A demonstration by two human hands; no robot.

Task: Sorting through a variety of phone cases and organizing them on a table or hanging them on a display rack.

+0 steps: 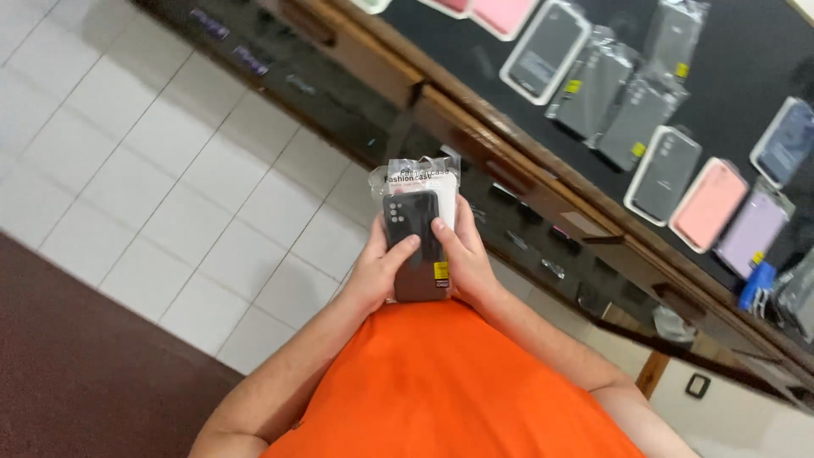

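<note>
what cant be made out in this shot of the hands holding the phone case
Head view, the only one:
- Back of the packaged phone case: faces away, and the left hand and right hand cover its sides.
- Anything behind it in the clear sleeve: hidden, only a white edge shows.
- Glass cabinet contents: dark, blurred by reflections.
- Cases on the black counter: several cut off by the top and right edges.

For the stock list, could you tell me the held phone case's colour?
Black phone case, clearest in the head view.

phone case (pixel 415 246) – black, yellow sticker | shirt (pixel 458 390) – orange | floor tiles (pixel 170 170) – white
</note>
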